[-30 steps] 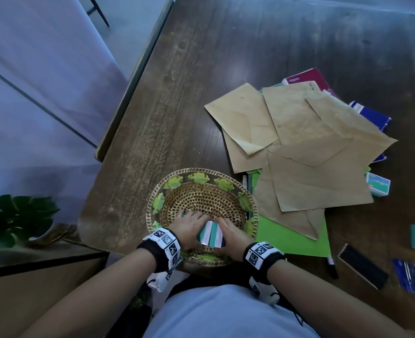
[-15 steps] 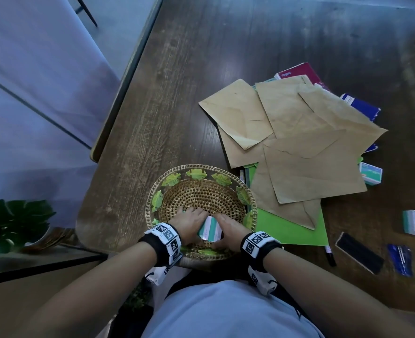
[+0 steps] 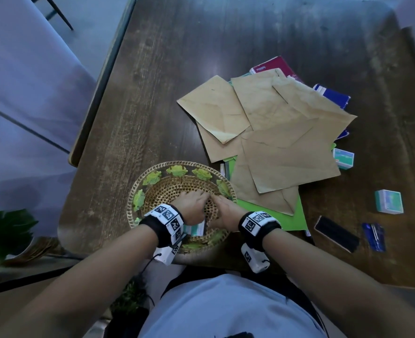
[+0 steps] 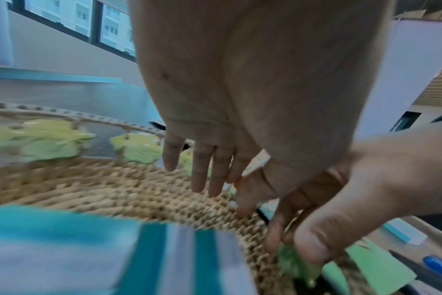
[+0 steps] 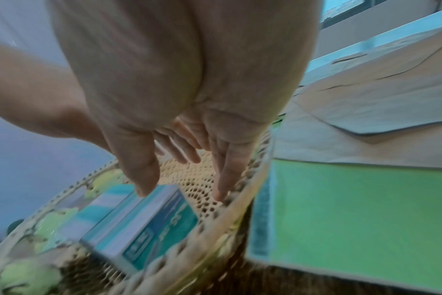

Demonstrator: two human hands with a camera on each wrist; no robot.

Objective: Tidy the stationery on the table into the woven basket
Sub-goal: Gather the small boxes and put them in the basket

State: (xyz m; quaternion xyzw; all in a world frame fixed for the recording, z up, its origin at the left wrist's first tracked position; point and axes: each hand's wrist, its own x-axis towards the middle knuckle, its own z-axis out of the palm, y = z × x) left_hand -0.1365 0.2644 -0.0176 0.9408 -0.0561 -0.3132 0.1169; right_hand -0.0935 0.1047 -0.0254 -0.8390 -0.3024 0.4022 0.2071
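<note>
The round woven basket (image 3: 138,187) with green leaf trim sits at the table's near edge. Two teal-and-white boxes (image 3: 197,231) lie inside it by the near rim, half hidden under my wrists. My left hand (image 3: 201,196) and right hand (image 3: 218,200) reach over the basket's middle, side by side, fingers straight, holding nothing. In the left wrist view the left hand (image 4: 202,175) points down at the weave (image 4: 88,189), a blurred box (image 4: 114,249) below it. In the right wrist view the right hand (image 5: 182,179) hovers above the boxes (image 5: 139,215).
Right of the basket lie several brown envelopes (image 3: 274,132) on a green sheet (image 3: 277,212), over a red notebook (image 3: 272,67) and a blue one (image 3: 333,96). Further right are two teal boxes (image 3: 344,158) (image 3: 389,201), a black eraser (image 3: 335,236) and a blue packet (image 3: 374,236).
Both hands have let go of the two boxes and slid forward over the basket's middle. The boxes now lie by the near rim.
</note>
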